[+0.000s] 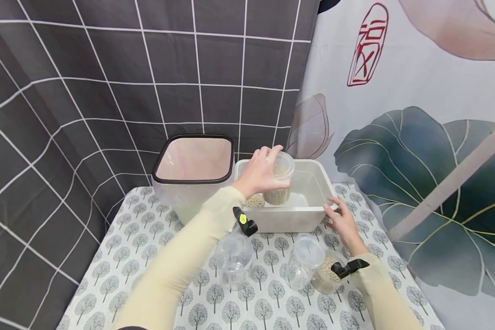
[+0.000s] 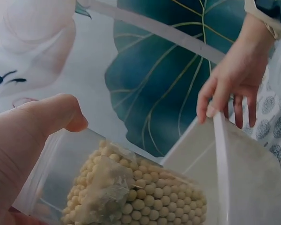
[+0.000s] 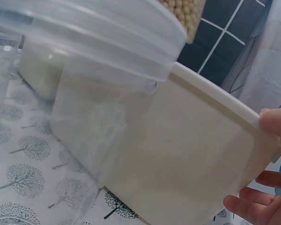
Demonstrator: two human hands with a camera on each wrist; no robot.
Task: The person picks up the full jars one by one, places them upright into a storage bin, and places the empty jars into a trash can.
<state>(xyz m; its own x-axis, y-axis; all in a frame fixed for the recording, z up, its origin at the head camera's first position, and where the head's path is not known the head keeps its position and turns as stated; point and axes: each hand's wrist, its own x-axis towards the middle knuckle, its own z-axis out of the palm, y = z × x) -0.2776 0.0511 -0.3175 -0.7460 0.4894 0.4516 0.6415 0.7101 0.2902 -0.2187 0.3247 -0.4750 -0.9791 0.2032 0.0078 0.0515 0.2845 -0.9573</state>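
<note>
Head view: left hand is gripping a clear jar of beans, fingers curled round it, holding it above the white tub; right hand is pinching the tub's near corner, apparently steadying it on the table

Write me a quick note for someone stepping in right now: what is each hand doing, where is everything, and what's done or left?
Left hand: grips a clear jar of beans above the white tub.
Right hand: holds the tub's right corner, thumb on the rim.
Done: a small heap of beans lies in the tub.
Left: the held jar holds beans; another jar with beans and two clear jars stand on the tablecloth. A lidded bin stands left of the tub.
</note>
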